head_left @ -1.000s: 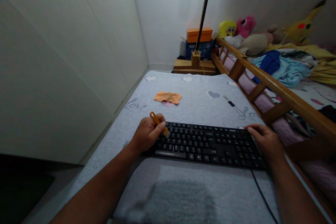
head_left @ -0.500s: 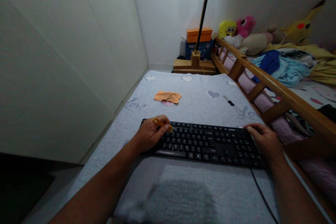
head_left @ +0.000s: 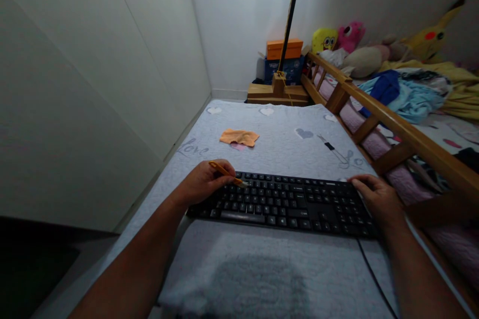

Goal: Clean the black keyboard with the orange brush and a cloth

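A black computer keyboard (head_left: 284,204) lies flat on the pale blue quilted cover (head_left: 239,259). My left hand (head_left: 207,179) is over its left end, closed on a small brush with an orange handle (head_left: 224,171). The brush's pale bristles touch the keys near the upper left, or hover just over them; I cannot tell which. At the other end, my right hand (head_left: 376,197) grips the keyboard's right edge, thumb and fingers at its upper corner. A black cable runs from the keyboard's near side toward me.
Beyond the keyboard lie an orange cloth (head_left: 239,137) and a thin tool with a black band (head_left: 329,146). A wooden bed rail (head_left: 404,119) borders the right side. White cabinet doors (head_left: 112,84) stand on the left. A black pole on a wooden base (head_left: 278,87) rises at the back.
My left hand has shifted to the left with the brush, and the handle now slants lower toward the keys. The right hand and the keyboard have stayed in place.
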A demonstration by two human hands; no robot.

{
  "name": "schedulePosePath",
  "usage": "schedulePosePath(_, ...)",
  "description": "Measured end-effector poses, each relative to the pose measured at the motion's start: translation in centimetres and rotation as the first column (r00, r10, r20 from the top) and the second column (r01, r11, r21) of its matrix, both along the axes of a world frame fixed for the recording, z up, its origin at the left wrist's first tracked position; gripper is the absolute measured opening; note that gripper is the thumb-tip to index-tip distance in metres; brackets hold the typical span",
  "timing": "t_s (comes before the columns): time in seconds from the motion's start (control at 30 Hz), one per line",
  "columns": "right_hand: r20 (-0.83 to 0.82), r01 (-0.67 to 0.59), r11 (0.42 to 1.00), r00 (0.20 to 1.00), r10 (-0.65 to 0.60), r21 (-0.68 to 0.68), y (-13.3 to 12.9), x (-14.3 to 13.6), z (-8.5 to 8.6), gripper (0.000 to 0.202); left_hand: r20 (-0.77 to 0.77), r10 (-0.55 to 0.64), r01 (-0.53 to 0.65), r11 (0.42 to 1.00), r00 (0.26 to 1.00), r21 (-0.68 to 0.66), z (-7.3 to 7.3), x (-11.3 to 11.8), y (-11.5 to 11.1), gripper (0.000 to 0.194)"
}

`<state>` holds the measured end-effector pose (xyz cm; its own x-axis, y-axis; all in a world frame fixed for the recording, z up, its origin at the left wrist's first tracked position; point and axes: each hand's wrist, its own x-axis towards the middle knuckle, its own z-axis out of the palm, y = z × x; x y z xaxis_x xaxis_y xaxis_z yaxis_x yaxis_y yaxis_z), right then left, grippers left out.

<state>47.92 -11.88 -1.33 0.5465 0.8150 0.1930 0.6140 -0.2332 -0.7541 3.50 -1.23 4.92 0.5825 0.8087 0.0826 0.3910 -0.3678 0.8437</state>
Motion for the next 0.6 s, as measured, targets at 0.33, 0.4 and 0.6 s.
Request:
schedulePosePath(0.33, 0.007, -0.005, 1.000, 1.000, 0.004, 0.015, 0.0, -0.4, 0.4, 0.023, -0.176, -0.029, 0.033, 0.999, 0.984, 0.018, 1.0, -3.4, 1.6, 0.012)
schedulePosePath(0.4, -0.001, -0.007, 1.000, 1.000, 0.007, 0.009, 0.0, -0.4, 0.3, 0.023, -0.192, -0.022, 0.024, 1.000, 0.981, 0.005, 1.1, -4.1, 1.8, 0.012)
schedulePosePath(0.6, 0.005, -0.009, 1.000, 1.000, 0.009, 0.007, 0.1, -0.2, 0.2, 0.026, -0.150, 0.003, -0.010, 0.999, 0.989, -0.046, 1.7, -5.2, 2.0, 0.016)
